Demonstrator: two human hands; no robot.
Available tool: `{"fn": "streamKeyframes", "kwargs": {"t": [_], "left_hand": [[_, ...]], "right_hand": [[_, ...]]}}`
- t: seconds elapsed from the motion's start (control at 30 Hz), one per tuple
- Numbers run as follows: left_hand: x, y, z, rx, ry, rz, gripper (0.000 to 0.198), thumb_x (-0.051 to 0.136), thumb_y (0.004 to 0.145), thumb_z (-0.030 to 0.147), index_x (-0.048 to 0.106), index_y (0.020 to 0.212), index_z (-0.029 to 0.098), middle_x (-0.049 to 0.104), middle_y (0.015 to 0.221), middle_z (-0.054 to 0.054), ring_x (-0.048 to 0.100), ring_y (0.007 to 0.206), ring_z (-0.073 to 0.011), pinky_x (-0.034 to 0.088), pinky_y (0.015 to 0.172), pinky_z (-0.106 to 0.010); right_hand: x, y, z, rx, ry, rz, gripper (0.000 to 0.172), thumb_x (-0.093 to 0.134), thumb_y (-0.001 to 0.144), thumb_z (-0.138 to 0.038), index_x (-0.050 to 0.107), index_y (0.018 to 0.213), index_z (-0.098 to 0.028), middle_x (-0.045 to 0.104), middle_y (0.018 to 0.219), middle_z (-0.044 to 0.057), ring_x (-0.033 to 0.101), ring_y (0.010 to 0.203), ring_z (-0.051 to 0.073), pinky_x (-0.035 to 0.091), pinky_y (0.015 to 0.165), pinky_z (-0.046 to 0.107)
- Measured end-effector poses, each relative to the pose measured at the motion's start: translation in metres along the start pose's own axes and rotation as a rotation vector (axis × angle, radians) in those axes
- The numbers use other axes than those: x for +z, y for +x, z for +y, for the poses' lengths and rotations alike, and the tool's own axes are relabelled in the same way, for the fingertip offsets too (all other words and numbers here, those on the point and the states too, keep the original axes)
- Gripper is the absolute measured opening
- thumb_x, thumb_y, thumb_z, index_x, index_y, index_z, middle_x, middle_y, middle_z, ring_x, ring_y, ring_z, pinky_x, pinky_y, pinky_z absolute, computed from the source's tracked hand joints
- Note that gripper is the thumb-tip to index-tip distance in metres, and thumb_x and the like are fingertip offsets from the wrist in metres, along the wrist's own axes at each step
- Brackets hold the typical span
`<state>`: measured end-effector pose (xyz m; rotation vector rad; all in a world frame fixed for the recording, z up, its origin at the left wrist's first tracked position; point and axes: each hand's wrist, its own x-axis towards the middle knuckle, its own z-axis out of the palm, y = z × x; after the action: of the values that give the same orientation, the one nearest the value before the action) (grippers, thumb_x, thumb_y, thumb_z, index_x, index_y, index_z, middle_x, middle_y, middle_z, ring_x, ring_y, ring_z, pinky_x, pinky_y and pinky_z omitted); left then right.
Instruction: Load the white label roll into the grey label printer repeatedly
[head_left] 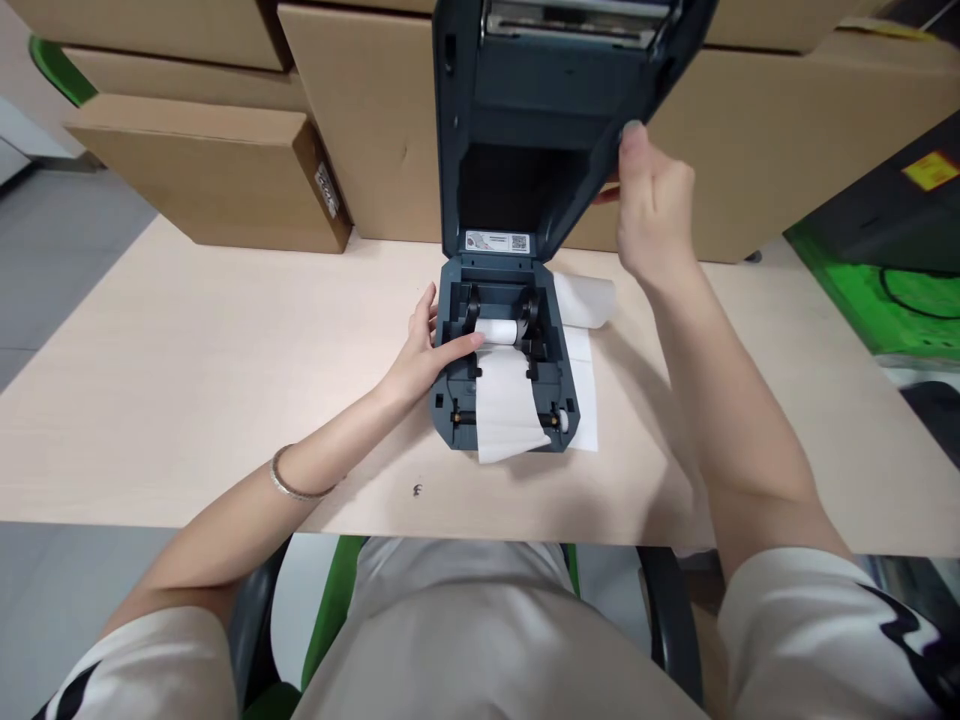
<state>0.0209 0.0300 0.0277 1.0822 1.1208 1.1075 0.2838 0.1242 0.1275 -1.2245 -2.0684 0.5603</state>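
A dark grey label printer [501, 405] stands open on the table, its lid [540, 110] raised upright. A white paper roll [496, 331] sits in the cradle, and its paper strip [508, 405] runs forward over the front edge. My left hand [421, 350] rests on the printer's left wall, fingers stretched out, one fingertip touching the roll. My right hand [651, 205] is closed on the right edge of the lid. A second white roll [586, 300] lies on the table just right of the printer.
Cardboard boxes [217, 170] are stacked along the back of the light wooden table [165, 380]. A green and black object [892, 270] stands at the right. A small dark speck [418, 489] lies near the front edge. My lap and chair are below.
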Motion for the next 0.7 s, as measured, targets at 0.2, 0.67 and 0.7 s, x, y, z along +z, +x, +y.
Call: {"fn": "streamKeyframes", "kwargs": {"t": [0.2,0.67,0.7], "left_hand": [[0.0,0.001,0.004,0.096,0.046,-0.055,0.098,0.09,0.081,0.037,0.051,0.171,0.042,0.049,0.18,-0.003,0.046,0.169,-0.0395,0.048,0.136,-0.053],[-0.006,0.014,-0.005,0.277,0.186,-0.076,0.09,0.076,0.079,0.028,0.057,0.167,0.027,0.078,0.142,-0.007,0.071,0.126,-0.0301,0.062,0.105,-0.042],[-0.007,0.014,-0.004,0.266,0.2,-0.066,0.093,0.075,0.078,0.027,0.056,0.169,0.027,0.076,0.148,-0.008,0.071,0.128,-0.0303,0.062,0.107,-0.042]], "right_hand": [[-0.008,-0.006,-0.019,-0.013,-0.122,0.259,0.049,0.046,0.114,-0.079,0.061,0.105,-0.033,0.071,0.105,0.011,0.066,0.121,0.034,0.057,0.103,0.05],[0.058,-0.016,-0.037,-0.379,-0.746,-0.473,0.027,0.065,0.1,-0.029,0.087,0.103,-0.014,0.086,0.102,0.015,0.075,0.108,0.035,0.048,0.114,0.056],[0.063,-0.016,-0.035,-0.379,-0.787,-0.509,0.027,0.067,0.098,-0.028,0.089,0.105,-0.013,0.087,0.102,0.016,0.075,0.109,0.036,0.046,0.118,0.059]]}}
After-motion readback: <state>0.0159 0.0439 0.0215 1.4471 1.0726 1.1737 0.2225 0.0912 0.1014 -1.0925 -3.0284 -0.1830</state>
